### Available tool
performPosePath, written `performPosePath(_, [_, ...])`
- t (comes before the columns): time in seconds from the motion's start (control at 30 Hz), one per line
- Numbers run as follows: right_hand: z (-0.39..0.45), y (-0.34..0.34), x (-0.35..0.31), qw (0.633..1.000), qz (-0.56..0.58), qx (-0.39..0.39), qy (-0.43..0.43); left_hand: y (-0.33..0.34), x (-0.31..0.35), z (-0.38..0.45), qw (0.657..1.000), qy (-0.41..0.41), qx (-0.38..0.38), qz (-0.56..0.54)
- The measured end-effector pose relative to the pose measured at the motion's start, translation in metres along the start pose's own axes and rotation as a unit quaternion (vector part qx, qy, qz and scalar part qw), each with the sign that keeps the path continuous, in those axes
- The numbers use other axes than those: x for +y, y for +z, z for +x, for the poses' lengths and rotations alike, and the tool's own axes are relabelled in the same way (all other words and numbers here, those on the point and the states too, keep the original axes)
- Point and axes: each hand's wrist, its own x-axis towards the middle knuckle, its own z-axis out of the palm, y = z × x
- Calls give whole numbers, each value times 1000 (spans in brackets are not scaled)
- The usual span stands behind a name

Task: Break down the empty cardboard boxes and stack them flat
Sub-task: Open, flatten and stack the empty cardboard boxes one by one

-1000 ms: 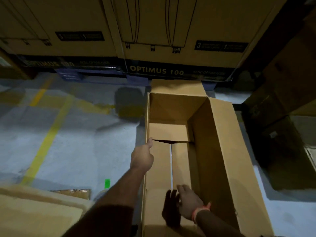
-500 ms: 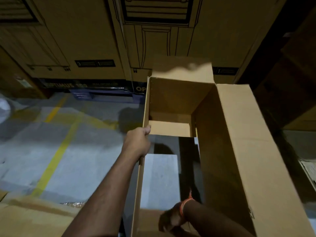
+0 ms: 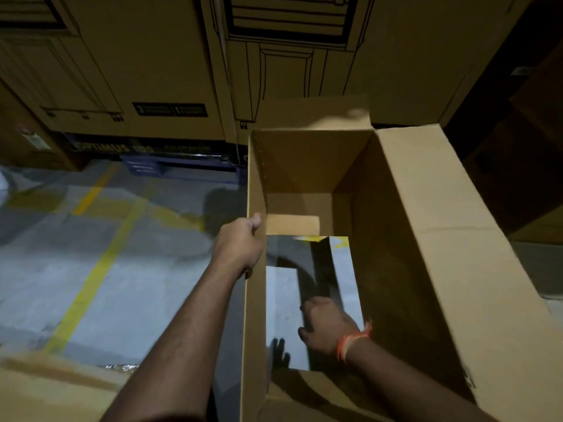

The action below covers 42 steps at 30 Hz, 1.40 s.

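Currently your left hand [image 3: 240, 245] grips the top edge of the left wall of the cardboard box [image 3: 426, 239], fingers curled over the rim and thumb lying along it. Your right hand [image 3: 327, 325] is down inside the box, below and to the right of the left hand, with fingers curled; whether they pinch a bottom flap or hold nothing cannot be determined from this view. An orange wristband [image 3: 353, 341] sits at that wrist.

The box stands open-topped directly against the left hand. Its bottom is already open: bare floor [image 3: 91, 269] shows through the opening around the right hand, and one short flap [image 3: 292, 225] hangs inward just beyond the left hand.

To perform this step well:
1. Keep the left hand's grip firm; it is the anchor that stops the box sliding.
2. Use the right hand to push any remaining bottom flaps straight down, in line with the walls, so none fold under.
3. Withdraw the right hand before collapsing the box.
4. Press the right wall toward the left hand so the opposite corners fold along their creases.

Flattened cardboard [image 3: 45, 391] lies near your left elbow and is the probable stacking place. Large printed cartons [image 3: 152, 71] stand beyond both hands.
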Motion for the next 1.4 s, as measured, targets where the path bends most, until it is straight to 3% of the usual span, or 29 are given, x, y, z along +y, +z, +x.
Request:
performPosePath(0.13, [-61, -22, 11, 993, -54, 100, -18, 11, -5, 1, 1000, 11, -1, 16])
performPosePath(0.27, [-95, -37, 40, 990, -99, 71, 66, 31, -1, -8, 999, 10, -3, 50])
performPosePath(0.33, [-105, -43, 55, 983, -104, 102, 110, 40, 1, -12, 999, -4, 1, 45])
performPosePath(0.47, [-104, -50, 95, 949, -28, 204, 237, 50, -3, -8, 999, -17, 15, 36])
performPosePath(0.53, [-95, -51, 114, 927, 39, 215, 305, 53, -3, -4, 999, -19, 11, 30])
performPosePath(0.63, [-85, -52, 124, 918, 135, 154, 339, 58, -2, 4, 1000, -20, 11, 15])
performPosePath(0.73, [-86, -47, 120, 947, 86, 83, 299, 62, 1, 14, 1000, -13, 27, 2])
performPosePath(0.8, [-92, -37, 114, 955, 88, 77, 273, 62, 3, 22, 999, -15, 48, -3])
performPosePath(1.13, [-133, -8, 111, 963, 13, -60, 262, 62, 1, 39, 984, -80, 107, -115])
performPosePath(1.27, [-128, -5, 100, 964, 14, -62, 258, 65, -15, 41, 978, -57, 61, -193])
performPosePath(1.4, [-122, 9, 87, 966, 31, -67, 246, 75, -34, 41, 934, -69, -62, -345])
